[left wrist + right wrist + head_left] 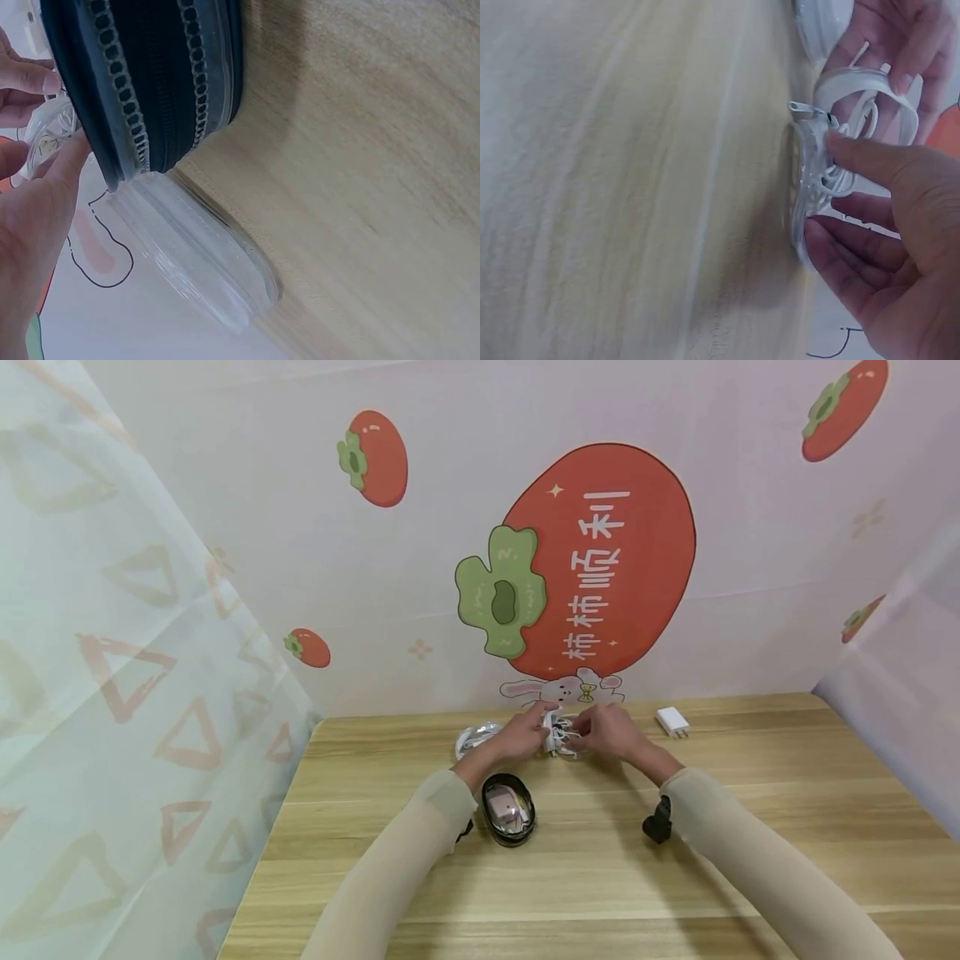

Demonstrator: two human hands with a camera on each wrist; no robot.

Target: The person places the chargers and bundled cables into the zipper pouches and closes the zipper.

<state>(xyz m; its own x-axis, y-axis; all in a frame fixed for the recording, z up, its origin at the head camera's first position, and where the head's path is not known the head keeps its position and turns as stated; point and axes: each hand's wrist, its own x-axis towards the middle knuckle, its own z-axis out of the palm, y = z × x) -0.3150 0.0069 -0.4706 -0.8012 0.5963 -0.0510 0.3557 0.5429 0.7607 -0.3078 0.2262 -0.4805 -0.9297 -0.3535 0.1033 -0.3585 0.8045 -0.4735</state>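
Note:
Near the back edge of the table, both hands are on a small clear zip pouch with a white zipper edge. A white cable lies bunched in its opening. My left hand pinches the pouch's raised edge between thumb and fingers. From the other side my right hand grips the pouch, its thumb at the opening by the cable and its fingers on the outer wall. A metal zipper pull sticks out beside the right thumb. The hands cover part of the pouch in the head view.
Left of the hands lies another clear pouch with white contents. A clear case with black zipper edging stands nearer, holding a pinkish block and cables. A white plug charger lies right. A printed cloth wall borders the table's back.

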